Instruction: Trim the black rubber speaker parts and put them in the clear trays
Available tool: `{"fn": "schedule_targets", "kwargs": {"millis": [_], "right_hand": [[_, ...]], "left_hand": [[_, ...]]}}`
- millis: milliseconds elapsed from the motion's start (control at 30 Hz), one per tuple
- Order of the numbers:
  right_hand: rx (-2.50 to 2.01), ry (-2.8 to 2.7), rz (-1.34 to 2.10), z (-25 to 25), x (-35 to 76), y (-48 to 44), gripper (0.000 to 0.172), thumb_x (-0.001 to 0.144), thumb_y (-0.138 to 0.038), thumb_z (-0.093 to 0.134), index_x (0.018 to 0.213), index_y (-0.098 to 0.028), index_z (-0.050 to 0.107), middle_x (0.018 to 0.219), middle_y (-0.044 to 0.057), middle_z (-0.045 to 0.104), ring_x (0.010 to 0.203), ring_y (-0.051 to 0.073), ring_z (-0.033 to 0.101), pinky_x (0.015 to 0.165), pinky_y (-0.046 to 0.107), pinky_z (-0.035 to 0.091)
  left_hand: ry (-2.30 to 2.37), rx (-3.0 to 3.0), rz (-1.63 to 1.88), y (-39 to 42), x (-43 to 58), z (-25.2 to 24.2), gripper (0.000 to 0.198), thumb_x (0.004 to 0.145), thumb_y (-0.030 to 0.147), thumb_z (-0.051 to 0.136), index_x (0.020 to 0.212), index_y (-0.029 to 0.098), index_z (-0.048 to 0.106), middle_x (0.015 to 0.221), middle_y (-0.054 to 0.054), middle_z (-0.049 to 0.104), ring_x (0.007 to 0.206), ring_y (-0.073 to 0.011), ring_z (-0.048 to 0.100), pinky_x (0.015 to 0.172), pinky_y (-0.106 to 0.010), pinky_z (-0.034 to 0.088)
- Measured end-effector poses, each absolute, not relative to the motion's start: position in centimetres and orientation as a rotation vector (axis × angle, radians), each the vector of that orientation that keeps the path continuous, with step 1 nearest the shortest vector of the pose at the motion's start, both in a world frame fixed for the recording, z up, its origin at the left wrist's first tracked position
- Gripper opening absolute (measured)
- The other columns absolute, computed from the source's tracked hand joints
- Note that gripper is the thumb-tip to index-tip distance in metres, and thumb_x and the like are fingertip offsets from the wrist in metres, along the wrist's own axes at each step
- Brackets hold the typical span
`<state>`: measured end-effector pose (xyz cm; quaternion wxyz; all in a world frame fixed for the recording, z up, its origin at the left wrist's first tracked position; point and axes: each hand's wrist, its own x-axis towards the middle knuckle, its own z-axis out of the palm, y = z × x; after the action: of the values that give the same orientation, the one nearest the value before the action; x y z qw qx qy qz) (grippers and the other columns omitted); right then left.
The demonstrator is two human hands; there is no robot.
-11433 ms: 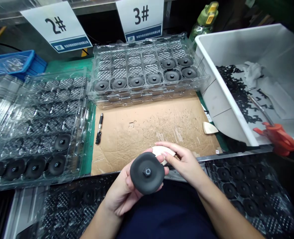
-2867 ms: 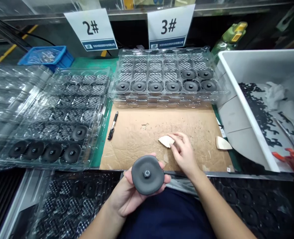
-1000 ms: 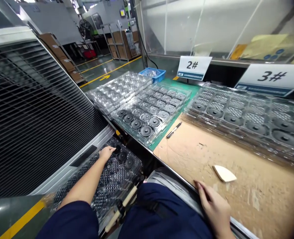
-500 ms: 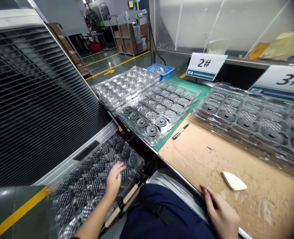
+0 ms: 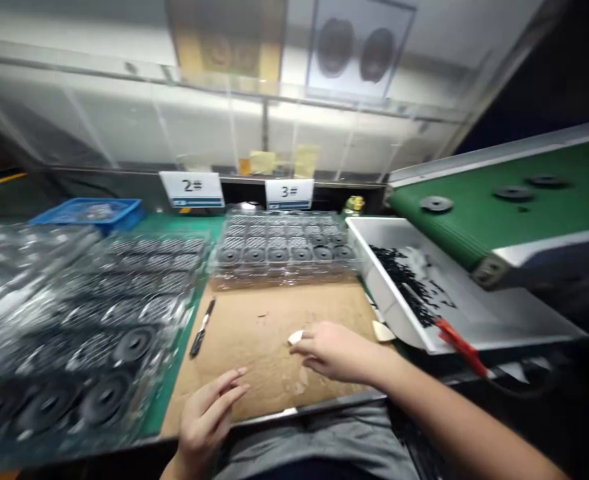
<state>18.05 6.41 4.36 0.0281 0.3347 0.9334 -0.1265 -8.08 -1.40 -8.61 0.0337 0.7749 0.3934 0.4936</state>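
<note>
My right hand is over the brown board, its fingertips at the edge of a small off-white piece. Those fingers are extended and partly cover the piece; the thumb sits apart below them. Near the board's front left, my left hand has its fingers apart with nothing visible between them. A black pen lies along the board's left side. Behind the board is a clear plastic tray with round black discs in several pockets. Another off-white piece lies at the board's right.
To the left lies another clear tray with black discs, blurred. A blue bin stands behind it. On the right are a white tray of small black parts, a red-handled tool, and a green conveyor carrying discs.
The view has swung right, from the low tray at the left to the bench. My left hand has come from that tray to the board's front; my right hand has reached to the off-white piece.
</note>
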Motion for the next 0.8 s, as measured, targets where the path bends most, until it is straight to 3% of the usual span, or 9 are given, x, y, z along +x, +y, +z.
{"fn": "schedule_targets", "kwargs": {"millis": [133,300,467,567,667,800], "right_hand": [[1.329,2.76,0.003,9.5,22.9,10.4,0.023,0.082,-0.023,0.056,0.103,-0.021,0.064,0.099,0.007,0.064,0.095,0.021,0.056,0.084,0.033,0.039],[1.802,2.447,0.464,14.4,29.8,17.0,0.028,0.077,-0.021,0.062,0.103,-0.01,0.064,0.104,0.014,0.06,0.104,0.029,0.051,0.087,0.046,0.035],[2.253,2.107,0.778,16.7,35.9,23.3,0.064,0.079,-0.045,0.053,0.117,0.007,0.051,0.126,0.033,0.04,0.121,0.049,0.03,0.083,0.064,0.024],[2.434,1.97,0.833,16.6,38.6,25.2,0.085,0.079,-0.058,0.035,0.125,0.014,0.039,0.131,0.042,0.025,0.122,0.055,0.02,0.079,0.064,0.024],[2.488,1.943,0.8,15.7,40.4,25.7,0.089,0.08,-0.058,0.021,0.129,0.015,0.032,0.131,0.039,0.027,0.122,0.05,0.026,0.082,0.055,0.03],[2.497,1.947,0.726,14.2,41.4,25.7,0.055,0.093,-0.041,0.027,0.131,-0.003,0.04,0.129,0.018,0.043,0.115,0.027,0.048,0.091,0.043,0.037]], "left_hand": [[1.259,2.167,1.57,2.2,-5.2,-9.1,0.03,0.08,0.002,0.047,0.094,0.021,0.067,0.101,-0.009,0.067,0.084,-0.0167,0.067,0.059,-0.022,0.056],[1.417,1.958,1.476,4.0,-3.5,-10.4,0.022,0.08,0.012,0.048,0.085,0.021,0.068,0.086,-0.006,0.071,0.074,-0.0192,0.069,0.046,-0.022,0.055],[1.453,1.9,1.364,4.4,-3.8,-11.2,0.022,0.08,0.02,0.048,0.079,0.023,0.069,0.085,-0.004,0.073,0.077,-0.0205,0.07,0.062,-0.028,0.06],[1.466,1.893,1.312,4.2,-3.9,-11.5,0.022,0.08,0.021,0.047,0.079,0.023,0.069,0.087,-0.003,0.072,0.08,-0.0201,0.069,0.072,-0.032,0.059],[1.472,1.894,1.28,4.1,-3.8,-11.5,0.022,0.081,0.02,0.047,0.081,0.024,0.069,0.088,-0.003,0.072,0.083,-0.0197,0.069,0.077,-0.033,0.057],[1.459,1.896,1.233,4.3,-3.7,-11.3,0.023,0.08,0.019,0.048,0.083,0.027,0.069,0.09,-0.001,0.072,0.084,-0.0187,0.069,0.077,-0.032,0.057]]}}
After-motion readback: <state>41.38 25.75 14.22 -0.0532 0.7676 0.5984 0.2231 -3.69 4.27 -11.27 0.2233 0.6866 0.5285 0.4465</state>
